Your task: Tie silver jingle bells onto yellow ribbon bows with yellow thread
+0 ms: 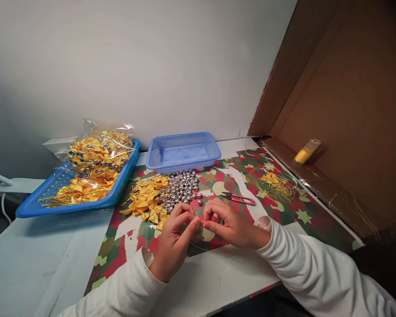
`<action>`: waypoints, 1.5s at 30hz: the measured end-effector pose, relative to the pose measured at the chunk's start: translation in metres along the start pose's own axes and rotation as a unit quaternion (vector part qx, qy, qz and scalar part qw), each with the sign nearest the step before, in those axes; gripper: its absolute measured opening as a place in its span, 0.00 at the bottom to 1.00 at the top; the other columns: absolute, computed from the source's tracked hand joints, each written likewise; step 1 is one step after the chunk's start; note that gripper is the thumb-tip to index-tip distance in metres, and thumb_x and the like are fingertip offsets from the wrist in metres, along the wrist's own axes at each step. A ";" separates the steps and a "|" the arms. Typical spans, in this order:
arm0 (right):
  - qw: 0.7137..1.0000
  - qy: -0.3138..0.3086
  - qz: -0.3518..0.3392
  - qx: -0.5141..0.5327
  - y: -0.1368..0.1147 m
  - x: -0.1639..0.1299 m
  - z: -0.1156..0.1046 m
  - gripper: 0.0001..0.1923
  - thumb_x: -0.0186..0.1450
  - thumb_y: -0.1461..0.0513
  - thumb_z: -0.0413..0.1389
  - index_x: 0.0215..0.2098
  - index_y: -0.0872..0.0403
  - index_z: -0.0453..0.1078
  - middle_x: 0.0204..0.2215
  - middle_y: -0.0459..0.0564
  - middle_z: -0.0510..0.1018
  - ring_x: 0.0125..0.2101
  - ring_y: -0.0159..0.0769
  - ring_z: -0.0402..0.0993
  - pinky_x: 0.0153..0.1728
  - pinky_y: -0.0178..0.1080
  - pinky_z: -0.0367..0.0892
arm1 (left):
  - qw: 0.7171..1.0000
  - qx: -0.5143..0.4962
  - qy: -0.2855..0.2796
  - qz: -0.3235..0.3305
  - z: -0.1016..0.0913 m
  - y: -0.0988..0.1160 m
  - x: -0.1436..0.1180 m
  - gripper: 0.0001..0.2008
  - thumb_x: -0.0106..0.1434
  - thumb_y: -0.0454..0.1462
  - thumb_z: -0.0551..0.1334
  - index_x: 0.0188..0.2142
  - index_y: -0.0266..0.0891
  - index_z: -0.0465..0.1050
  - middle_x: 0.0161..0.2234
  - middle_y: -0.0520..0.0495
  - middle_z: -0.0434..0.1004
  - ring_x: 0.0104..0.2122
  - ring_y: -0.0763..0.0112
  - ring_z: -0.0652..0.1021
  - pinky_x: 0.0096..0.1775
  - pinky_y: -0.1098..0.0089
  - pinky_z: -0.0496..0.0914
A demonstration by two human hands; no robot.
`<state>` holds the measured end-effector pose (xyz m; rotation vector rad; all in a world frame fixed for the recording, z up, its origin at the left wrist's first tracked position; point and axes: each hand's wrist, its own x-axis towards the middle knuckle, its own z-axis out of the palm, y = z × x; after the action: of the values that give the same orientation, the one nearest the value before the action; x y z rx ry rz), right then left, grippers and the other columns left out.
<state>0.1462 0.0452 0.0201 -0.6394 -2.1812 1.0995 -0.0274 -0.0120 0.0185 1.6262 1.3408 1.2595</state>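
My left hand (pixel 175 237) and my right hand (pixel 229 224) meet fingertip to fingertip over the patterned sheet (pixel 284 215), pinching something tiny that I cannot make out, perhaps a thread or small bell. Just beyond them lies a pile of silver bells (pixel 181 187) beside a heap of yellow ribbon bows (pixel 148 200). Red thread snips (pixel 239 199) lie just past my right hand.
A small empty blue basket (pixel 183 152) stands against the wall. A larger blue tray (pixel 36 202) at the left holds finished yellow bows with bells under clear plastic. Gold thread scraps (pixel 275 185) and a yellow spool (pixel 306 152) lie near the cardboard wall (pixel 350 110) at right.
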 end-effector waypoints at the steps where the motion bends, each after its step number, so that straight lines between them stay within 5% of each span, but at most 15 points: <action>1: 0.999 0.020 -0.018 -0.032 0.000 0.000 0.000 0.09 0.69 0.59 0.51 0.31 0.54 0.62 0.31 0.47 0.69 0.35 0.34 0.63 0.39 0.38 0.61 | 1.000 0.000 -0.008 -0.001 0.000 0.000 0.000 0.17 0.66 0.41 0.56 0.21 0.39 0.66 0.30 0.48 0.64 0.32 0.68 0.69 0.35 0.70 0.64; 5: 0.981 0.080 -0.086 -0.156 0.000 0.000 0.002 0.07 0.69 0.61 0.49 0.32 0.53 0.61 0.31 0.48 0.70 0.36 0.36 0.63 0.40 0.41 0.56 | 0.999 -0.009 -0.053 0.000 0.001 0.000 -0.001 0.17 0.67 0.40 0.55 0.22 0.39 0.65 0.29 0.49 0.64 0.32 0.68 0.68 0.36 0.70 0.63; 10: 0.969 0.106 -0.113 -0.190 0.000 -0.001 0.003 0.07 0.69 0.63 0.47 0.32 0.54 0.61 0.30 0.48 0.71 0.35 0.36 0.64 0.39 0.41 0.54 | 0.996 -0.014 -0.089 -0.009 0.001 -0.001 -0.002 0.16 0.67 0.41 0.54 0.23 0.39 0.65 0.30 0.49 0.63 0.33 0.68 0.68 0.37 0.69 0.63; 24: 0.975 0.091 -0.110 -0.169 -0.001 -0.002 0.004 0.07 0.69 0.64 0.46 0.33 0.53 0.61 0.31 0.47 0.70 0.35 0.36 0.63 0.39 0.41 0.54 | 0.994 -0.064 -0.086 -0.037 0.001 0.000 -0.003 0.17 0.65 0.40 0.54 0.20 0.39 0.61 0.28 0.50 0.61 0.30 0.69 0.66 0.33 0.69 0.61; 45: 0.990 0.022 -0.068 -0.123 0.000 -0.004 0.008 0.07 0.70 0.64 0.44 0.33 0.53 0.59 0.31 0.46 0.70 0.35 0.34 0.64 0.39 0.40 0.53 | 0.972 -0.107 -0.189 -0.092 -0.002 0.005 0.002 0.15 0.60 0.39 0.53 0.18 0.40 0.54 0.26 0.51 0.58 0.30 0.69 0.62 0.34 0.69 0.58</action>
<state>0.1435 0.0385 0.0153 -0.6042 -2.3039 0.7471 -0.0275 -0.0113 0.0240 1.4637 1.0516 0.8942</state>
